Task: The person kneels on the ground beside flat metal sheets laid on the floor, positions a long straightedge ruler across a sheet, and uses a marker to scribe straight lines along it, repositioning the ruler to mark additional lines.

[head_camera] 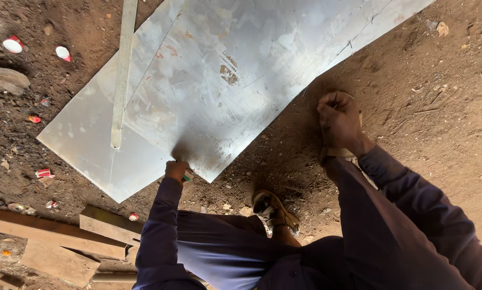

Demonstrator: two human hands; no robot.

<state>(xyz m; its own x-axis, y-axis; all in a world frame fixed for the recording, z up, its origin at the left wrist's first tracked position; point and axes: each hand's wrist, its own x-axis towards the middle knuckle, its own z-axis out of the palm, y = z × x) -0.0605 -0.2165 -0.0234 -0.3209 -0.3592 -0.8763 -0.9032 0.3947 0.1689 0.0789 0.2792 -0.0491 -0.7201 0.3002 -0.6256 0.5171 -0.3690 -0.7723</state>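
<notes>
Two overlapping sheets of grey metal (235, 70) lie on bare dirt. My left hand (177, 171) grips the near edge of the upper sheet, together with a small green-tipped object (187, 176) that is mostly hidden. My right hand (339, 121) is a closed fist hovering over the dirt just off the sheet's right edge; whether it holds anything is unclear. A long metal straightedge (122, 70) rests across the lower sheet on the left. Both arms wear dark blue sleeves.
My sandalled foot (276, 212) stands on the dirt near the sheet's corner; a second sandal strap (337, 153) shows under my right wrist. Wooden planks (53, 236) lie at lower left. Red-and-white bottle caps (13, 44) and litter dot the ground at left.
</notes>
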